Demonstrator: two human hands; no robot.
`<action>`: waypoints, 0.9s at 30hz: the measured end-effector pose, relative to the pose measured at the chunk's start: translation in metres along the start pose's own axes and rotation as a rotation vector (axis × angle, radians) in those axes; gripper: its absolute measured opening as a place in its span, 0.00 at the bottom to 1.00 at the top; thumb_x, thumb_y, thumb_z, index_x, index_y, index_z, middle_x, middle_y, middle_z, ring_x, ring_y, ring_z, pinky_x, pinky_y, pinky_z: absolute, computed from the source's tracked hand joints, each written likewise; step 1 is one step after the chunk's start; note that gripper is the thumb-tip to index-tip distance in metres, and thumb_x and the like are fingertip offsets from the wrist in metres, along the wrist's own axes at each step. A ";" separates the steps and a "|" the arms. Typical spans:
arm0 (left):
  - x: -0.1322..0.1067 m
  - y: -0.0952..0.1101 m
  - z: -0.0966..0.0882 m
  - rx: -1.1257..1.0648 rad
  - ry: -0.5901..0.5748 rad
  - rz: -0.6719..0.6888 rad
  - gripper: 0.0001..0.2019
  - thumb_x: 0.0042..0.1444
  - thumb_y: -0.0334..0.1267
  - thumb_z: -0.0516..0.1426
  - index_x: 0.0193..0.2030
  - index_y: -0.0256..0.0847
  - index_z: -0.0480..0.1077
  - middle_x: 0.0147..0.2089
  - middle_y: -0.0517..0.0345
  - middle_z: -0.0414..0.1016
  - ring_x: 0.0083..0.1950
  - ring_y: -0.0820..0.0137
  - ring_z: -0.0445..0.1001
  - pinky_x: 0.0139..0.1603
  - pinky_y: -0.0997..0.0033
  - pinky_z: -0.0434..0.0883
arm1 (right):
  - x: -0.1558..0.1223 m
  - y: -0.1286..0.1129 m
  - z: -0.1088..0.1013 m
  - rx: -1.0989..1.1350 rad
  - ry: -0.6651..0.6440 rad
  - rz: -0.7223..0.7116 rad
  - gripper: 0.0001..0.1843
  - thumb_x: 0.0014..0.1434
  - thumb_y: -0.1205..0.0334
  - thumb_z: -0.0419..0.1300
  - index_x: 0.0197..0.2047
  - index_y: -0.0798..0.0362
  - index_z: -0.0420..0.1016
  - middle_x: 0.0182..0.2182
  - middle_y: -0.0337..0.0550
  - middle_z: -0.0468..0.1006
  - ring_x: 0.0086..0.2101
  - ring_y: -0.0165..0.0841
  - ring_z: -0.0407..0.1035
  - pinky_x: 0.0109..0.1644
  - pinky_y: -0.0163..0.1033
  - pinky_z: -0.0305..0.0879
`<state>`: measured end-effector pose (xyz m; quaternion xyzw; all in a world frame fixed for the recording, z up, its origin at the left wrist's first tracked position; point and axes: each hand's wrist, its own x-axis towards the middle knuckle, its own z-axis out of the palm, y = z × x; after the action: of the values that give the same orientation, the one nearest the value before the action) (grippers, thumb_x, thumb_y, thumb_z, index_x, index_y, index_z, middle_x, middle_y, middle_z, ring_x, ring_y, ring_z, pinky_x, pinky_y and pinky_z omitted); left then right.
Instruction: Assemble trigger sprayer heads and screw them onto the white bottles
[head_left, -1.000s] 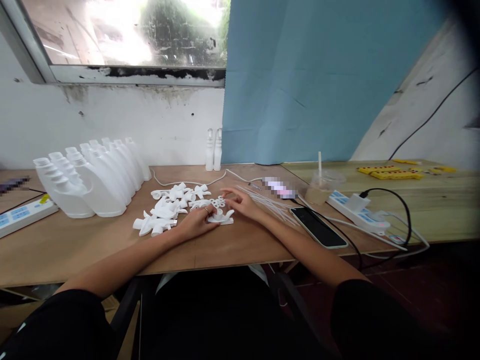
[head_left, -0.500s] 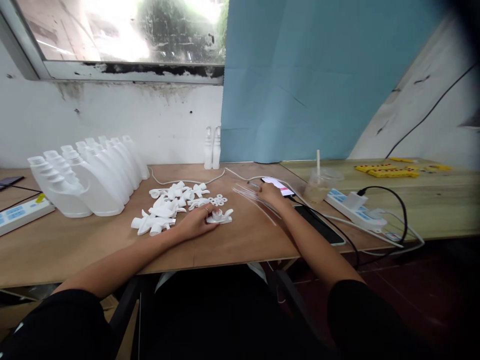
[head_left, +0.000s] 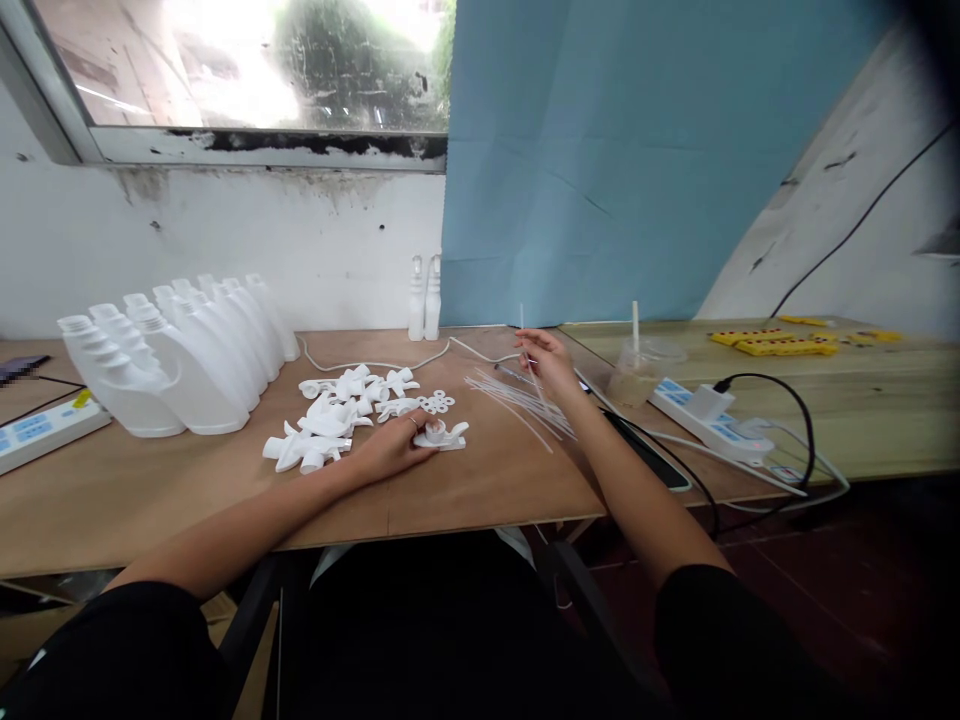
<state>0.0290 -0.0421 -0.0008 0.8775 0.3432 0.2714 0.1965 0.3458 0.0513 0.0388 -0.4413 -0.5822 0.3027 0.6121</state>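
My left hand [head_left: 391, 446] rests on the table with its fingers closed on a white plastic sprayer head [head_left: 453, 437]. A pile of similar white sprayer heads [head_left: 326, 418] lies just left of it, with several small white rings [head_left: 436, 402] behind. Raised above the table, my right hand [head_left: 553, 364] pinches a thin clear tube [head_left: 522, 318], held nearly upright. Below that hand, more thin tubes [head_left: 514, 398] lie loosely bunched on the wood.
White handled bottles [head_left: 199, 370] stand in rows at left, near a power strip [head_left: 45, 430]. Two small spray bottles [head_left: 424, 305] stand against the wall. At right are a plastic cup [head_left: 637, 380] with a straw, another power strip [head_left: 709, 420], cables, and a dark tablet-like device [head_left: 660, 468].
My right hand has lifted from the bunch of tubes, bringing one tube up and turning it nearly upright. My left hand stays on the sprayer head.
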 end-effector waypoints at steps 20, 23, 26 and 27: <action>-0.002 0.002 -0.002 0.125 -0.013 -0.034 0.16 0.58 0.42 0.58 0.51 0.40 0.67 0.37 0.56 0.73 0.37 0.65 0.73 0.40 0.68 0.68 | -0.051 -0.035 0.061 0.224 -0.252 -0.075 0.22 0.56 0.39 0.60 0.30 0.52 0.69 0.23 0.38 0.74 0.17 0.25 0.66 0.19 0.32 0.60; -0.001 0.005 0.000 0.034 0.009 -0.069 0.21 0.56 0.39 0.59 0.56 0.41 0.64 0.37 0.58 0.73 0.35 0.67 0.72 0.38 0.70 0.67 | -0.068 -0.044 0.080 0.225 -0.348 -0.105 0.21 0.59 0.40 0.58 0.31 0.51 0.68 0.24 0.37 0.75 0.17 0.26 0.68 0.20 0.33 0.63; 0.001 0.005 0.001 -0.018 0.045 -0.067 0.23 0.53 0.36 0.60 0.57 0.42 0.64 0.37 0.60 0.73 0.35 0.68 0.72 0.37 0.71 0.67 | -0.079 -0.047 0.097 0.204 -0.431 -0.129 0.20 0.61 0.41 0.56 0.32 0.51 0.67 0.24 0.37 0.76 0.18 0.27 0.69 0.23 0.33 0.64; 0.001 0.005 0.001 -0.016 0.046 -0.062 0.21 0.53 0.36 0.60 0.55 0.42 0.66 0.36 0.60 0.73 0.35 0.68 0.72 0.38 0.71 0.67 | -0.082 -0.046 0.101 0.184 -0.457 -0.140 0.20 0.62 0.42 0.55 0.32 0.51 0.68 0.23 0.37 0.75 0.19 0.27 0.69 0.24 0.34 0.65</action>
<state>0.0327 -0.0450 0.0013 0.8584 0.3723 0.2882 0.2038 0.2293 -0.0220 0.0370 -0.2625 -0.7047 0.4032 0.5215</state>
